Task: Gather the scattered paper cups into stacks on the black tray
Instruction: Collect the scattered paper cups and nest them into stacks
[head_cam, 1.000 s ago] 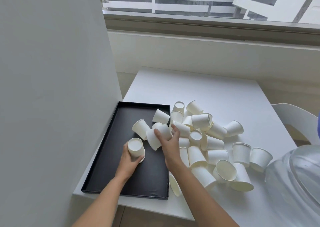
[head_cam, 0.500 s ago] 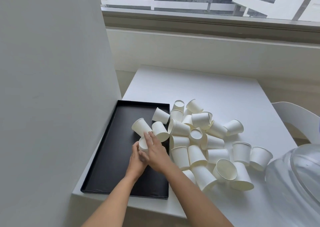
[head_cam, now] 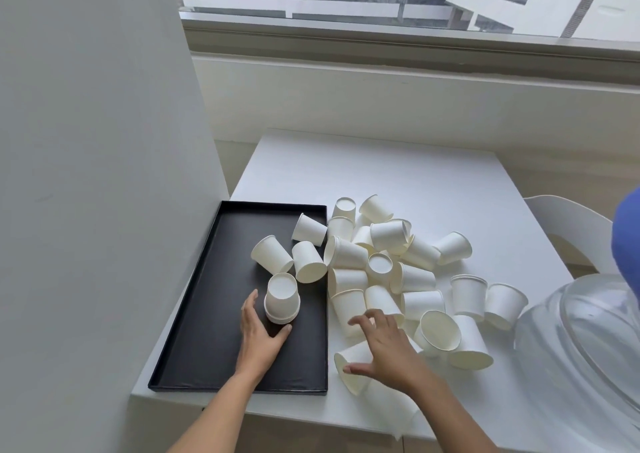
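Note:
A black tray (head_cam: 207,317) lies at the table's left, against the wall. On it stands a short upside-down stack of white paper cups (head_cam: 282,298). My left hand (head_cam: 260,331) rests open on the tray just in front of that stack, thumb and fingers around its base without gripping. Three loose cups (head_cam: 306,257) lie on their sides at the tray's right edge. Several white cups (head_cam: 401,272) are scattered on the table to the right. My right hand (head_cam: 384,343) is spread over a cup lying on its side (head_cam: 351,366) near the tray's front right corner, fingers apart.
A grey wall (head_cam: 97,175) closes the left side. A large clear glass bowl (head_cam: 585,348) sits at the table's right front. A white chair (head_cam: 571,231) stands behind it. The white table (head_cam: 381,168) runs back toward the window ledge.
The two cups were joined and set upside-down on the tray. My left hand let go of them. My right hand moved right and down onto a cup lying near the tray's corner.

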`<action>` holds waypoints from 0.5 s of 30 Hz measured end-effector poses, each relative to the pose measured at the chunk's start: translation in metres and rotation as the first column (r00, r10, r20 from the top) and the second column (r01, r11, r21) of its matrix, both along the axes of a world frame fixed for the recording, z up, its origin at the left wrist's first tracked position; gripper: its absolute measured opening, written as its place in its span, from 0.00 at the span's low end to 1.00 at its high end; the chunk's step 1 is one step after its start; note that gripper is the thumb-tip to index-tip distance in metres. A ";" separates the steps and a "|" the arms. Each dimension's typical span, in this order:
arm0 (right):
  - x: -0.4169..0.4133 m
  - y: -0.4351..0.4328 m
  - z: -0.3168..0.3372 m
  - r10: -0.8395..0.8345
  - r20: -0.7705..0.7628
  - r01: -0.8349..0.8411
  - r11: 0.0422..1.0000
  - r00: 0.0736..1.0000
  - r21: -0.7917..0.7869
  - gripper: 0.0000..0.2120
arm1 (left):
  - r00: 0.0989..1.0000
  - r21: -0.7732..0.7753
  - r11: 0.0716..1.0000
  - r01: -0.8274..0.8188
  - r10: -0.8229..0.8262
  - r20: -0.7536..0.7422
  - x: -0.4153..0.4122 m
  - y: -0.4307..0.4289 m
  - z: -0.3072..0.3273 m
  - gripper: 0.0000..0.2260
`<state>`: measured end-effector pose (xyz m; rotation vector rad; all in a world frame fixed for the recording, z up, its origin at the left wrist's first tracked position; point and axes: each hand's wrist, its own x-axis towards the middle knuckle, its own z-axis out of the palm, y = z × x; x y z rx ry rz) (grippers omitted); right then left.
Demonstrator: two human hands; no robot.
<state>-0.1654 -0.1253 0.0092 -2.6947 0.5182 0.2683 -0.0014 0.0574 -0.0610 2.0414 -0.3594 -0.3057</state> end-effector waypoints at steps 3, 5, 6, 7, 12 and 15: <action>-0.012 0.001 0.000 -0.024 0.092 0.023 1.000 0.995 0.006 0.33 | 0.991 0.041 0.998 -0.053 0.048 0.123 -0.015 0.004 0.000 0.38; -0.017 0.003 0.000 -0.037 0.131 0.036 0.999 0.991 0.012 0.32 | 0.945 0.026 0.996 -0.087 0.074 0.318 -0.021 0.005 0.004 0.33; -0.019 0.003 0.001 -0.046 0.154 0.044 0.999 0.987 0.015 0.32 | 0.905 0.010 0.995 -0.097 0.084 0.416 -0.023 0.003 0.008 0.30; -0.021 0.003 0.001 -0.054 0.182 0.052 0.999 0.982 0.015 0.32 | 0.868 -0.005 0.995 -0.098 0.088 0.490 -0.024 0.001 0.014 0.26; -0.041 -0.002 0.002 -0.113 0.240 0.122 0.992 0.964 -0.024 0.31 | 0.688 0.066 0.987 0.145 -0.148 0.711 -0.034 -0.021 0.039 0.15; -0.057 -0.002 -0.002 -0.069 0.095 0.078 0.993 0.993 -0.092 0.36 | 0.581 0.138 0.904 0.404 -0.370 0.725 -0.050 -0.041 0.046 0.10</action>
